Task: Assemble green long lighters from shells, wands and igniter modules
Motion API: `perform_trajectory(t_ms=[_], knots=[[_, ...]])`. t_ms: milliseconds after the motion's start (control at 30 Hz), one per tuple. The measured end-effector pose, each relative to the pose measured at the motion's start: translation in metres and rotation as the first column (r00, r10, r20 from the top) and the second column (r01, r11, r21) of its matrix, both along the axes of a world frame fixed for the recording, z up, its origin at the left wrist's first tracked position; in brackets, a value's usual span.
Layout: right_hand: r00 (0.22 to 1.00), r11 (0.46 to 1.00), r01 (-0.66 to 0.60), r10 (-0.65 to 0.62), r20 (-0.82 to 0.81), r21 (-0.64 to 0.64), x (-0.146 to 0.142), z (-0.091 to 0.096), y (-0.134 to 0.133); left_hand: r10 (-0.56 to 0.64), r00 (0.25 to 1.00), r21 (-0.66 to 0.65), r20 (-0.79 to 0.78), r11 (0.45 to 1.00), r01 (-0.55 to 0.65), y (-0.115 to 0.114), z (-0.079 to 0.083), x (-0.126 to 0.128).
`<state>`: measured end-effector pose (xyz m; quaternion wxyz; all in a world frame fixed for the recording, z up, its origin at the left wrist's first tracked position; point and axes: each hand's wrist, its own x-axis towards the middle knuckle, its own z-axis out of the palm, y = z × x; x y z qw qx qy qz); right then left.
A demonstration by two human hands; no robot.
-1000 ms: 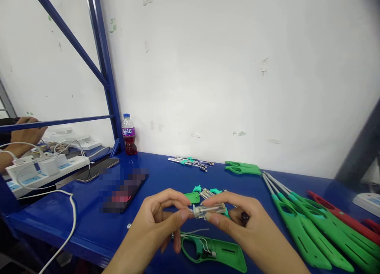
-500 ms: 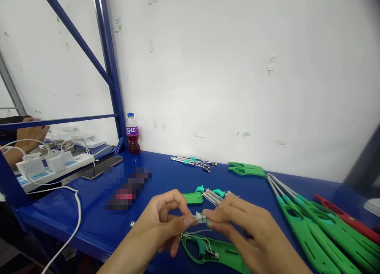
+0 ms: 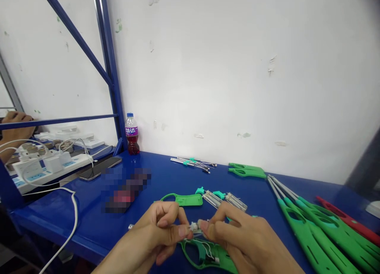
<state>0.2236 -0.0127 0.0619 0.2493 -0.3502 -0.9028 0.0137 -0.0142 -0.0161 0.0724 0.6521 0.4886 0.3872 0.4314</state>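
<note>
White wall [image 3: 208, 68] behind, scuffed in patches, with a blue table [image 3: 166, 183] below. At the middle front, held above the tabletop between left hand [image 3: 157, 230] and right hand [image 3: 237, 234]: one small clear tube [image 3: 194, 227] with a whitish end. Pinched at that whitish end by left thumb and forefinger, nearly closed, other fingers loosely curled. Gripped at the opposite end by right thumb and fingertips, also nearly closed (much of the tube hidden behind them).

Just below, partly covered by the right hand: an open green handle shell [image 3: 221, 256] with white wires in it. Beyond the hands, another green shell [image 3: 190, 200], then clear tubes [image 3: 236, 202] near teal bits [image 3: 219, 194]. Farther back, thin metal rods [image 3: 184, 161] with wires, and green handles [image 3: 249, 171] near the wall. Off to the right, long green lighters [image 3: 311, 226] beside a red one [image 3: 350, 220]. To the left, a soda bottle [image 3: 132, 135] by the blue frame [image 3: 115, 96], a phone [image 3: 101, 168], a power strip [image 3: 77, 162] and another person's hand [image 3: 19, 123].
</note>
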Motion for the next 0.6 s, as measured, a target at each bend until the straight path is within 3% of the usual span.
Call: perform_trajectory(t_ms=[133, 267, 400, 500, 600], knots=[[1.000, 1.000, -0.017, 0.017, -0.011, -0.019, 0.000, 0.003, -0.003, -0.052, 0.998, 0.018, -0.035, 0.998, 0.052, 0.001, -0.001, -0.001], [0.998, 0.995, 0.034, -0.039, -0.055, -0.095, 0.006, 0.005, -0.001, -0.095, 0.992, 0.103, -0.080, 0.989, 0.103, 0.012, -0.013, 0.005], [0.980, 0.967, 0.098, -0.135, -0.146, -0.233, 0.023, 0.010, 0.000, 0.007, 0.965, 0.277, -0.262, 0.958, 0.068, 0.018, -0.029, 0.019], [0.959, 0.935, 0.192, -0.243, -0.145, -0.297, 0.038, 0.010, 0.000, 0.279, 0.821, 0.541, -0.497, 0.840, 0.042, 0.015, -0.042, 0.028], [0.950, 0.893, 0.273, -0.309, -0.046, -0.358, 0.048, 0.005, -0.001, 0.456, 0.719, 0.749, -0.525, 0.648, 0.136, 0.014, -0.058, 0.032]])
